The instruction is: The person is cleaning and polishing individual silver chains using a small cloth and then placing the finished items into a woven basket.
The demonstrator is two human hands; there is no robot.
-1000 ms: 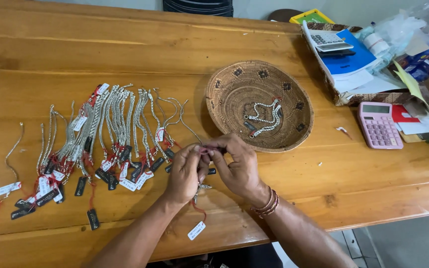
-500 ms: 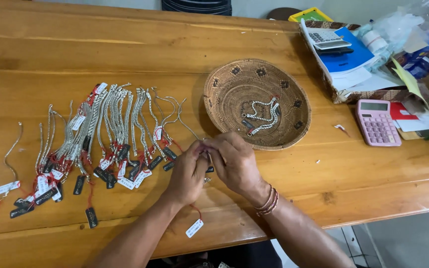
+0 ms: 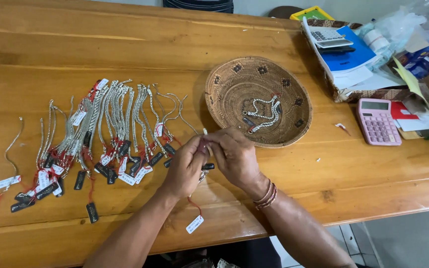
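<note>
My left hand [image 3: 184,168] and my right hand [image 3: 235,156] meet over the wooden table [image 3: 125,49], fingertips pinched together on a silver bracelet [image 3: 204,173]. A red string runs down from it to a small white tag [image 3: 194,224] lying near the table's front edge. To the left lie several silver bracelets [image 3: 115,124] in a row, each with red string and black or white tags. Just beyond my hands sits a round woven basket [image 3: 234,89] holding a few silver chains [image 3: 263,114].
A pink calculator [image 3: 378,121] lies at the right. Behind it a woven tray [image 3: 353,94] holds a grey calculator, blue book and papers, with plastic bags and clutter beyond. Tiled floor shows past the table's front right edge.
My hands have stayed together in front of the basket, working the same bracelet; the fingers have shifted slightly and the dangling tag has swung a little.
</note>
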